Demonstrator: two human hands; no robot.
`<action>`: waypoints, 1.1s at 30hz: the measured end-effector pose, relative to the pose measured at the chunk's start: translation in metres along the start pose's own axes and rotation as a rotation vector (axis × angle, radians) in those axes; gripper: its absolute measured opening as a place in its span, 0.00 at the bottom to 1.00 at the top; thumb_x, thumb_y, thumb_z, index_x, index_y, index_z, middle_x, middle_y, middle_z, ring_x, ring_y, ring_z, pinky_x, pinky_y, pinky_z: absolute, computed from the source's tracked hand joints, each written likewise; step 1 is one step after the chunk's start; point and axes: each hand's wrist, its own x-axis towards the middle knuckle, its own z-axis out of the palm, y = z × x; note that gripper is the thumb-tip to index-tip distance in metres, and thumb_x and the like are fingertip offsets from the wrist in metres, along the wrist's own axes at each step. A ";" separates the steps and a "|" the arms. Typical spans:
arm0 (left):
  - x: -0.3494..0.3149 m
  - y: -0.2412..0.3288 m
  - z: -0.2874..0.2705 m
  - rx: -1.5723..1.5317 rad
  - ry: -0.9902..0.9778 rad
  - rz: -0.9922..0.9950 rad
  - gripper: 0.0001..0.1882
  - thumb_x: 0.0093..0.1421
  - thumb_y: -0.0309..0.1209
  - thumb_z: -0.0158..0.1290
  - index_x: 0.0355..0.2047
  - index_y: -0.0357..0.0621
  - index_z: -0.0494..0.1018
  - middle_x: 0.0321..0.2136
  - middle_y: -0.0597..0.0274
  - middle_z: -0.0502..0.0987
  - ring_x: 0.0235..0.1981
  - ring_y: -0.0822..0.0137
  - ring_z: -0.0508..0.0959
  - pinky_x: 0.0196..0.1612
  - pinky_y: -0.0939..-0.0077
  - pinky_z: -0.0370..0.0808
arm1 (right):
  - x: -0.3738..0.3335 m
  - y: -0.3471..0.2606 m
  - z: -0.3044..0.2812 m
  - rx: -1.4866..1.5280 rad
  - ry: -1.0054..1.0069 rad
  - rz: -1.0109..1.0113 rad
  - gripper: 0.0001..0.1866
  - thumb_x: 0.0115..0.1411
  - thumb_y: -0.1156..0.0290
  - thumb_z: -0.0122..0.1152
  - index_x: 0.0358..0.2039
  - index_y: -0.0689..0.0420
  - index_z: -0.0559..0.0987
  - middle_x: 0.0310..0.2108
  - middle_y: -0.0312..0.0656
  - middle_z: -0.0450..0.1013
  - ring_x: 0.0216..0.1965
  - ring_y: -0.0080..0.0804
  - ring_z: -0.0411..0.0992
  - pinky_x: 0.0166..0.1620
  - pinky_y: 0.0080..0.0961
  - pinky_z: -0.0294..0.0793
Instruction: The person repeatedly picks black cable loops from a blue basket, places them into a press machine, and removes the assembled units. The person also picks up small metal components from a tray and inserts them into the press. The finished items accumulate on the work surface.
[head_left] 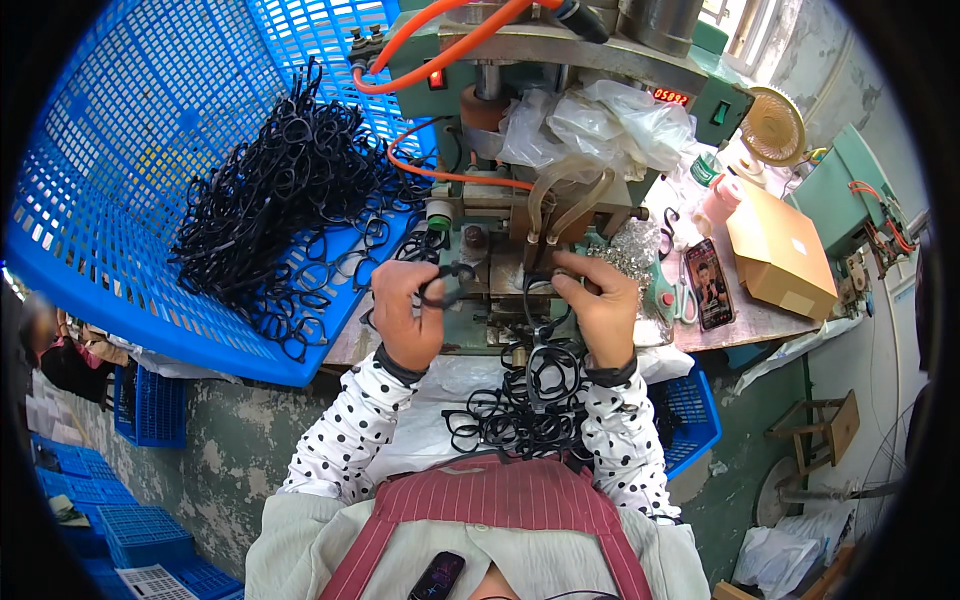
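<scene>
My left hand [408,315] is closed on a black eyeglass frame [457,288] at the left front of the press. On the other side of the metal fixture [490,272], my right hand [605,308] pinches another black glasses frame [535,290] by its edge, close under two clear hoses [548,215]. More black frames [515,412] lie heaped on my lap, between my forearms, some just below the right hand. The green press [425,110] stands straight ahead, with plastic sheeting [600,120] bundled over its middle.
A large blue basket [130,325] at the left holds a heap of black frames [280,190]. To the right, the table bears metal shavings [630,250], scissors [686,300], a phone [709,285] and a cardboard box [780,250]. Orange hoses [440,60] cross the press.
</scene>
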 end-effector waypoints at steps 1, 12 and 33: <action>0.001 0.004 0.000 -0.013 -0.017 0.064 0.08 0.60 0.28 0.55 0.38 0.41 0.72 0.33 0.57 0.75 0.34 0.56 0.73 0.42 0.64 0.68 | 0.001 0.001 0.004 0.061 0.030 0.022 0.18 0.46 0.82 0.66 0.41 0.63 0.80 0.32 0.43 0.79 0.31 0.26 0.75 0.36 0.19 0.71; 0.003 0.031 0.012 -0.166 -0.260 0.415 0.20 0.51 0.22 0.57 0.47 0.43 0.74 0.42 0.58 0.78 0.42 0.59 0.79 0.51 0.59 0.70 | 0.009 0.004 0.036 0.277 0.181 0.057 0.32 0.43 0.81 0.70 0.50 0.63 0.68 0.31 0.42 0.77 0.27 0.21 0.73 0.32 0.18 0.70; -0.002 0.033 0.040 -0.281 -0.505 0.537 0.19 0.55 0.26 0.53 0.49 0.42 0.74 0.49 0.56 0.75 0.47 0.59 0.77 0.52 0.60 0.75 | 0.005 0.141 -0.059 -0.870 0.438 -0.111 0.05 0.50 0.64 0.68 0.29 0.45 0.82 0.40 0.32 0.76 0.50 0.38 0.66 0.53 0.43 0.59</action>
